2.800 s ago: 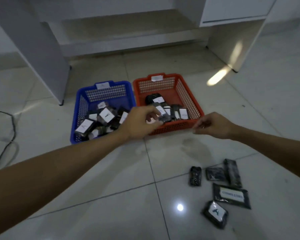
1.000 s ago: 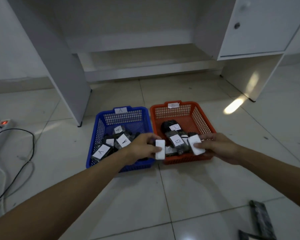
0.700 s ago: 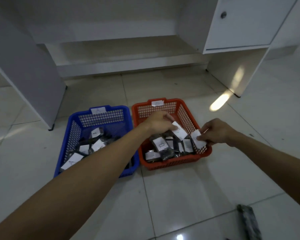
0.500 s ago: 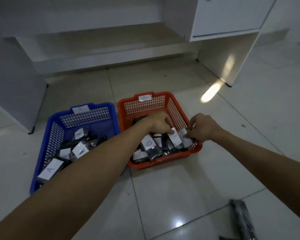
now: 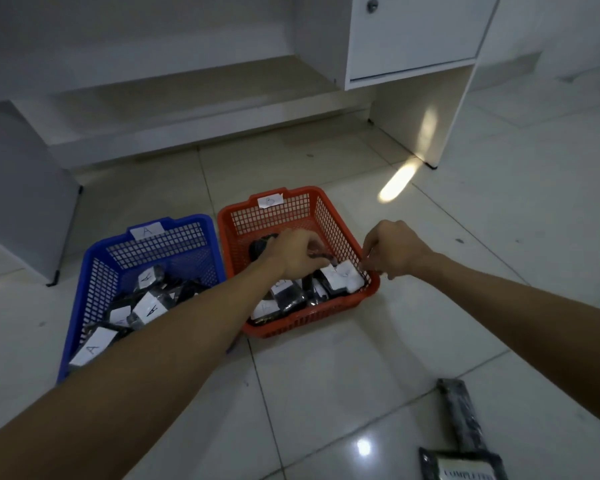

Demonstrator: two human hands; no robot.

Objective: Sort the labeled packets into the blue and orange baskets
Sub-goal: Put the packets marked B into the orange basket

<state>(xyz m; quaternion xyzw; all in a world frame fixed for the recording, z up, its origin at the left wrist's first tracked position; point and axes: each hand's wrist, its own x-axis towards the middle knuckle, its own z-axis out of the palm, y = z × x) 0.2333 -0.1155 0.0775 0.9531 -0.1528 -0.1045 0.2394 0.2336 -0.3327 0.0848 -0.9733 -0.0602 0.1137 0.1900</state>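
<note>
The orange basket (image 5: 336,216), tagged B, holds several dark packets with white labels. My left hand (image 5: 297,252) reaches into it, and its curled fingers and thumb pinch the dark top edge of a labeled packet (image 5: 333,277) that lies on the pile. My right hand (image 5: 392,251) hovers at the basket's right rim with fingers hanging loosely curled and nothing in them, just beside a white-labeled packet (image 5: 350,277). The blue basket (image 5: 90,271), tagged A, stands to the left with several A-labeled packets (image 5: 149,306); my left forearm crosses its near corner.
Two dark packets lie on the tiled floor at the lower right: a long narrow one (image 5: 459,414) and one with a printed label (image 5: 465,467) cut by the frame edge. A white desk with a cabinet (image 5: 413,39) stands behind the baskets.
Both hands carried white-labeled packets over the orange basket and lowered them onto its pile. My right hand has let its packet go. The camera swung left and up.
</note>
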